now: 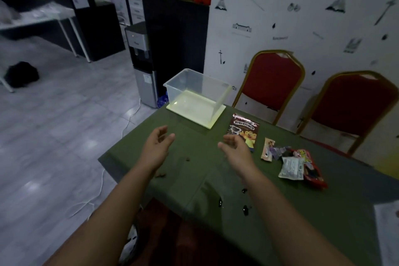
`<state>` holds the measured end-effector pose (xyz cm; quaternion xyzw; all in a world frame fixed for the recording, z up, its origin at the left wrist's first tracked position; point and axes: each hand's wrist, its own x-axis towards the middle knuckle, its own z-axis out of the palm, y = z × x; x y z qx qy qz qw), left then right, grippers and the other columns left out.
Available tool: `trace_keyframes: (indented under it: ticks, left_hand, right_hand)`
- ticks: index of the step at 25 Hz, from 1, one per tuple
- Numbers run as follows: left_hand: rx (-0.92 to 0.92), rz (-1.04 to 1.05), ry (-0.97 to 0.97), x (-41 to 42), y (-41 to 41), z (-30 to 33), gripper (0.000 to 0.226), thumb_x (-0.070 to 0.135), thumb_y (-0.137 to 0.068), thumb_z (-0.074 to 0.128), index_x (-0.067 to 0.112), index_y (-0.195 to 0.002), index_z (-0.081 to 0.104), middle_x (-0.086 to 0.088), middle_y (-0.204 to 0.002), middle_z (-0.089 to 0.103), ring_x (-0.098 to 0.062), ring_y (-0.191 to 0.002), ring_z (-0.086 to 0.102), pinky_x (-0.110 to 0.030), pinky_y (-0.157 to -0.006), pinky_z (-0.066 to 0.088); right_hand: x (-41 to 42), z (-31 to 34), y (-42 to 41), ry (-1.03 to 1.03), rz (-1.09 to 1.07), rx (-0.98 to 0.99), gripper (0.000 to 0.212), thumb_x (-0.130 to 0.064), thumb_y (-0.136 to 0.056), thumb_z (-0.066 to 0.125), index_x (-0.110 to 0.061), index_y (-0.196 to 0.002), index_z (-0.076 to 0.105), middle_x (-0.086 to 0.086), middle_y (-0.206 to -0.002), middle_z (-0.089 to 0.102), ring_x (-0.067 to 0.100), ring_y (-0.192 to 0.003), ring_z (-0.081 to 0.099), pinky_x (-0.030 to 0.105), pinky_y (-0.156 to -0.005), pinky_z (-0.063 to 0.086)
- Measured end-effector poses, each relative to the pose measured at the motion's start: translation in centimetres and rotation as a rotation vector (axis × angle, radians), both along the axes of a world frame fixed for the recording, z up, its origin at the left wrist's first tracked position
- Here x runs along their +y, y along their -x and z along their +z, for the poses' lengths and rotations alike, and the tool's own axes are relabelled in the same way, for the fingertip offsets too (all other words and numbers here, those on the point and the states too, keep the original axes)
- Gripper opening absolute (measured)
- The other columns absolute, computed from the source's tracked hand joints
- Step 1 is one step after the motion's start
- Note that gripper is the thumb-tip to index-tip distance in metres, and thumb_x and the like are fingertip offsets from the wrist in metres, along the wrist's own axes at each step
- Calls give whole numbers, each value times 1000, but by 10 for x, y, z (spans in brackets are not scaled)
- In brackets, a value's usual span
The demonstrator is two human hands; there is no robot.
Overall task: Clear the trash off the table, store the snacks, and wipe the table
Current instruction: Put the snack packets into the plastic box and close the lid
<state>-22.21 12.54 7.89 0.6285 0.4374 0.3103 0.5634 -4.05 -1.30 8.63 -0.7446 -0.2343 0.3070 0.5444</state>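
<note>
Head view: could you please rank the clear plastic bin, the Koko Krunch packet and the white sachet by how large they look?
1. clear plastic bin, largest though farthest.
2. Koko Krunch packet, partly behind the right hand.
3. white sachet, smallest.

Green table point(269, 207), red chairs point(272, 80), clear bin point(172, 90).

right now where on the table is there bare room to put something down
Bare green cloth lies between the left hand and the clear bin, and along the near right edge. It is crowded right of the right hand: the Koko Krunch pack and the wrapper pile. Dark spills dot the near middle.
</note>
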Motion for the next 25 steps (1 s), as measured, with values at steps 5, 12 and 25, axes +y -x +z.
trace_keyframes:
  ticks: [5,12,25]
  left_hand:
    - [26,21,-38,53,-19,18,45,32,-93,59,22,-135,47,-1,-140,51,-16,-123,50,-30,-93,44]
    - [90,-21,-155,177,-89,33,51,30,-91,62,17,-137,45,-7,-135,53,-11,-104,49,-31,-84,41]
    - [366,-281,-161,348,-189,-10,63,36,-90,61,16,-143,36,-11,-147,42,-32,-127,48,-50,-105,42]
  right_hand:
    - [42,9,-18,-28,5,-14,25,-22,-89,65,-19,-113,58,-1,-119,58,15,-109,55,41,-97,49]
    - [130,6,-70,24,-99,-46,23,-25,-88,65,-22,-110,58,1,-105,60,7,-84,56,27,-69,49]
    - [238,-31,-132,236,-288,-31,19,-24,-85,64,-26,-102,58,7,-122,53,24,-106,54,37,-86,49]
